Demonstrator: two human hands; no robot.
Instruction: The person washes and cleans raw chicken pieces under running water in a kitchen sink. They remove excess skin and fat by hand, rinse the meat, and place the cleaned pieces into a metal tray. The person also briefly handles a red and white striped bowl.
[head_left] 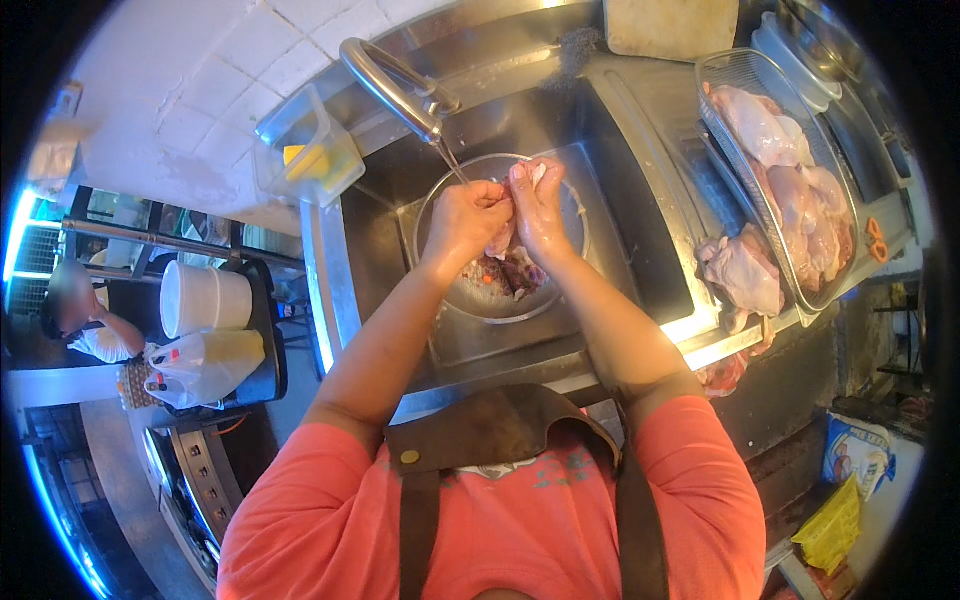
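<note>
Over a round bowl (440, 285) in the steel sink, my two hands are close together under the thin stream from the tap (385, 85). The fingers of my left hand (468, 225) are closed in a pinch on a piece of raw meat (500, 243), pale pink, hanging between my hands. My right hand (540, 215) presses against it from the other side, fingers bent and partly hidden, with a whitish bit at the fingertips. Dark red scraps and small orange bits (487, 280) lie in cloudy water in the bowl.
Right of the sink, a wire basket (725, 165) holds several raw chicken pieces (800, 190); another chicken piece (743, 270) lies beside it. Orange-handled scissors (877, 240) are farther right. A clear plastic tub (310, 150) stands at the sink's left corner. Another person (100, 335) is at far left.
</note>
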